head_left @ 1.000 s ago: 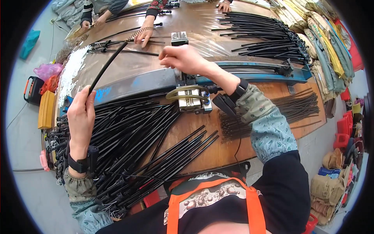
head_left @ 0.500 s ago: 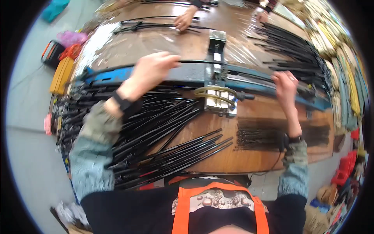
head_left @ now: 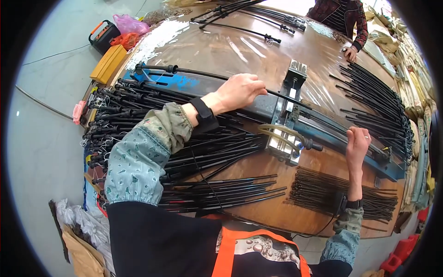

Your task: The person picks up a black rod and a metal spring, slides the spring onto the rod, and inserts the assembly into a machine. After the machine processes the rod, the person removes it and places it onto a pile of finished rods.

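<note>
My left hand is closed around a long black rod, which has a wider black fitting at its left end. The rod slants down to the right across the metal clamping device. My right hand is pinched shut above the right half of the blue rail. A dark coiled length runs from the device toward these fingers; what they grip, if anything, is hidden. Under my left forearm lies a thick pile of black rods with white cords. Curved yellowish hoses loop over the device.
Dark, thin coiled pieces lie at the near right. More black rods are stacked at the far right, and some at the back. Across the table, a co-worker's hand rests by the stack. A yellow box stands left.
The view has shifted, so the table appears lower. Both hands now appear lower and further right, with the black rod still in my left hand. A co-worker's hand has left the back rods.
</note>
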### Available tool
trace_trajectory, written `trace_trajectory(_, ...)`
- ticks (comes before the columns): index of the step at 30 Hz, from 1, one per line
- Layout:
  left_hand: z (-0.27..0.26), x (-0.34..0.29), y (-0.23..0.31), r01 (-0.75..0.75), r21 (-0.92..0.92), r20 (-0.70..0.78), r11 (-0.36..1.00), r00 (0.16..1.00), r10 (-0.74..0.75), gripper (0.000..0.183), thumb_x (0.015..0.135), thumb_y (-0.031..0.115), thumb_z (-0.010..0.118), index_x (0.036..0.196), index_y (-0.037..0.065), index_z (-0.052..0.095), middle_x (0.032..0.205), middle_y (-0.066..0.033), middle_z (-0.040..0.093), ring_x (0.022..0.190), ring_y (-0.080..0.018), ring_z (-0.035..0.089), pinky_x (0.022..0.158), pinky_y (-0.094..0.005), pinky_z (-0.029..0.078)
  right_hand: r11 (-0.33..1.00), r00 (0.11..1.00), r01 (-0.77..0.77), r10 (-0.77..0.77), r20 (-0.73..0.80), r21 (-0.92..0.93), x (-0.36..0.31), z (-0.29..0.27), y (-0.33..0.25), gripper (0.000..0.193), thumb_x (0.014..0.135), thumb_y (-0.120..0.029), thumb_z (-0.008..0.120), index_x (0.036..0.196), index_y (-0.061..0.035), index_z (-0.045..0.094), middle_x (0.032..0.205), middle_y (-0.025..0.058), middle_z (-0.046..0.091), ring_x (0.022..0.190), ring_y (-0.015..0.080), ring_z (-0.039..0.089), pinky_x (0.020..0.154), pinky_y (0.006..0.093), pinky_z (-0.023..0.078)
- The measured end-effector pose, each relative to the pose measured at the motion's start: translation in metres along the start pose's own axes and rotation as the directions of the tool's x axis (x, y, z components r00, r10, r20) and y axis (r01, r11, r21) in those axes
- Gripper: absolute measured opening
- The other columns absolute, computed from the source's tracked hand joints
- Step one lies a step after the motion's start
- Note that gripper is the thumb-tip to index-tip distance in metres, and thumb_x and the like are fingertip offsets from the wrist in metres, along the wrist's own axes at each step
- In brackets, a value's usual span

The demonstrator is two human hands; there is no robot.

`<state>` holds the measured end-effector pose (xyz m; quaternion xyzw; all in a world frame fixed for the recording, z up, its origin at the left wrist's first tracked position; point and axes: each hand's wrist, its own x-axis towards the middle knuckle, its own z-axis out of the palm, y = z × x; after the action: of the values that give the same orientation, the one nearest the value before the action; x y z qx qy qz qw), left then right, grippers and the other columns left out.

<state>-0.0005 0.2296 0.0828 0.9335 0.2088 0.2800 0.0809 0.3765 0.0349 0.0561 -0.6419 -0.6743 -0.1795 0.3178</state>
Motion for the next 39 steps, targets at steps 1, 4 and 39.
trace_trajectory(1,0.001,-0.003,0.0,-0.002,0.005,-0.002,1.0,1.0,0.002,0.016,0.09,0.02,0.066,0.089,0.005,0.064,0.081,-0.0129,0.061,0.077,-0.0335,0.062,0.068,-0.0411,0.051,1.0,1.0,0.014,-0.014,-0.001,-0.009,0.0,0.001,-0.002,0.009,0.092,-0.014,0.064,0.088,-0.0061,0.062,0.083,0.007,0.062,0.086,0.0265,0.056,0.087,0.0381,0.04)
trace_trajectory(4,0.011,-0.005,0.003,-0.02,-0.054,-0.095,0.998,0.995,0.015,0.014,0.088,0.019,0.068,0.088,0.005,0.066,0.082,-0.0122,0.06,0.076,-0.0341,0.061,0.067,-0.0408,0.05,0.998,0.999,0.035,-0.035,0.004,-0.045,-0.002,-0.002,-0.002,0.006,0.09,-0.01,0.066,0.09,-0.0048,0.064,0.087,0.009,0.062,0.088,0.0274,0.056,0.086,0.0387,0.041)
trace_trajectory(39,-0.02,-0.004,-0.082,-0.201,0.477,-0.019,0.856,0.971,0.238,0.011,0.093,0.022,0.061,0.097,0.012,0.063,0.084,-0.0091,0.065,0.076,-0.0306,0.064,0.064,-0.0401,0.049,0.957,0.818,-0.028,-0.144,0.557,0.288,-0.084,0.007,-0.07,0.018,0.082,-0.019,0.07,0.092,-0.0036,0.068,0.083,0.0157,0.063,0.08,0.0359,0.063,0.07,0.043,0.051)
